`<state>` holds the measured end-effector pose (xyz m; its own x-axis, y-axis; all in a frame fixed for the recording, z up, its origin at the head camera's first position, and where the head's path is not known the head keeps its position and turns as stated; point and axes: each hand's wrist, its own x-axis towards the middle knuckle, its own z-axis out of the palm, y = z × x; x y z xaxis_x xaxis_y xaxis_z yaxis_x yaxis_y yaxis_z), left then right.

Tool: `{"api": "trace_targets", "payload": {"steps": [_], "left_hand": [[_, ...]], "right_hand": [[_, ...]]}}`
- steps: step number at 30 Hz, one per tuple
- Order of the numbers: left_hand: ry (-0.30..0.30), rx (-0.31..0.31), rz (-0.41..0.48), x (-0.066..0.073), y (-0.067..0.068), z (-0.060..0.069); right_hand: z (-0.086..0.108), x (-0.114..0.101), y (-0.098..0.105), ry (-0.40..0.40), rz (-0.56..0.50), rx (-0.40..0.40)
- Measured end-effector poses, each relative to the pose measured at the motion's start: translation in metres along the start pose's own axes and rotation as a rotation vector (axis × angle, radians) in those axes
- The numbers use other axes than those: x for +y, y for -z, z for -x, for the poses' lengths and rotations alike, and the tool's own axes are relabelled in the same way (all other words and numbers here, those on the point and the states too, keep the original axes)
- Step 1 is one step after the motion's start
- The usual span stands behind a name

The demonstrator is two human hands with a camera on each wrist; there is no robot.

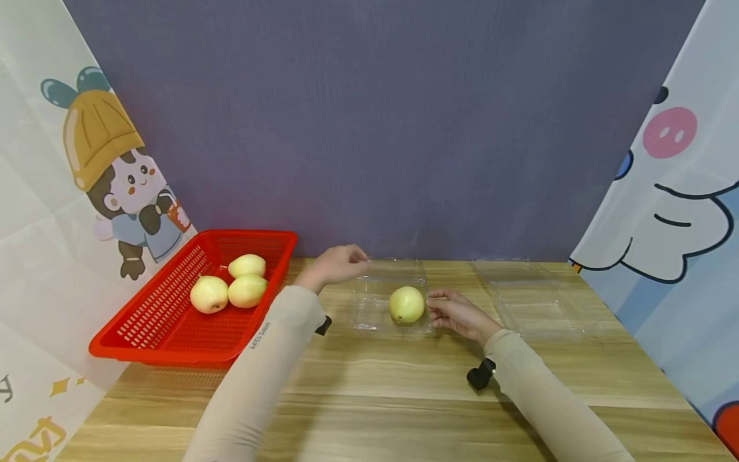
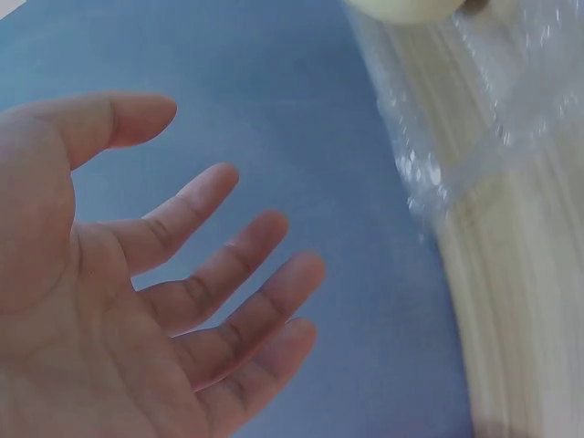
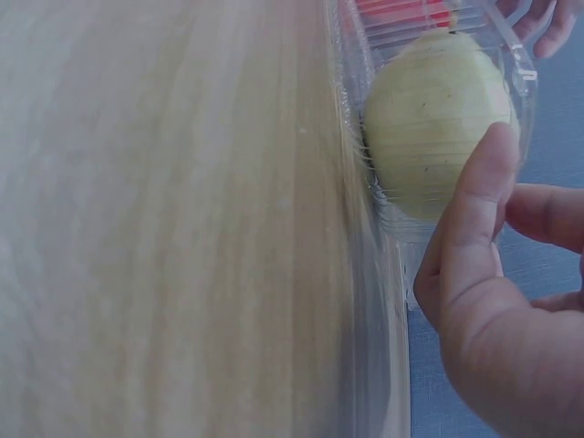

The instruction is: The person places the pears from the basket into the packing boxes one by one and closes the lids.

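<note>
Pear (image 1: pixel 407 304), in the head view, sits to the right inside a clear box (image 1: pixel 372 314) on the wooden table (image 1: pixel 369 398), and what looks like the box's lid (image 1: pixel 398 269) lies back toward the dark backdrop (image 1: pixel 375 128). Our left hand (image 1: pixel 340 264) hovers by the box's far left corner; our right hand (image 1: pixel 460 314) is at its right edge, just beside the fruit. Three more pears (image 1: pixel 209 294) lie in the red basket (image 1: pixel 152 357) at left, and a second clear box (image 1: pixel 537 309) rests at right. In the left wrist view, our left fingers are apart and slightly bent — nothing in them. In the right wrist view, we find the pear behind the clear wall, with our right thumb and a finger close together, seemingly pinching the box's edge rather than the fruit. We judge the step to be settling this pear in place — the next move likely calls for a steady right hand while the left fetches another pear or reaches for the lid.
</note>
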<state>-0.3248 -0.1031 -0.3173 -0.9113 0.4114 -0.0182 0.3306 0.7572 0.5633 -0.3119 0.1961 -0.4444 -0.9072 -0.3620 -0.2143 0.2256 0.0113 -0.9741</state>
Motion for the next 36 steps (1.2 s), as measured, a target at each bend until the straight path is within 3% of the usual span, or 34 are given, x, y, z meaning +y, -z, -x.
{"api": "trace_targets", "payload": {"steps": [10, 29, 36], "left_hand": [[0.014, 0.035, -0.016, -0.013, 0.024, 0.012], [0.169, 0.066, 0.045, -0.053, 0.080, 0.048], [0.190, 0.075, 0.060, -0.070, 0.097, 0.061]], "right_hand": [[0.000, 0.000, 0.000, 0.001, -0.003, -0.010], [0.002, -0.002, -0.002, 0.013, 0.004, -0.008], [0.003, -0.003, -0.003, 0.012, 0.002, -0.006]]}}
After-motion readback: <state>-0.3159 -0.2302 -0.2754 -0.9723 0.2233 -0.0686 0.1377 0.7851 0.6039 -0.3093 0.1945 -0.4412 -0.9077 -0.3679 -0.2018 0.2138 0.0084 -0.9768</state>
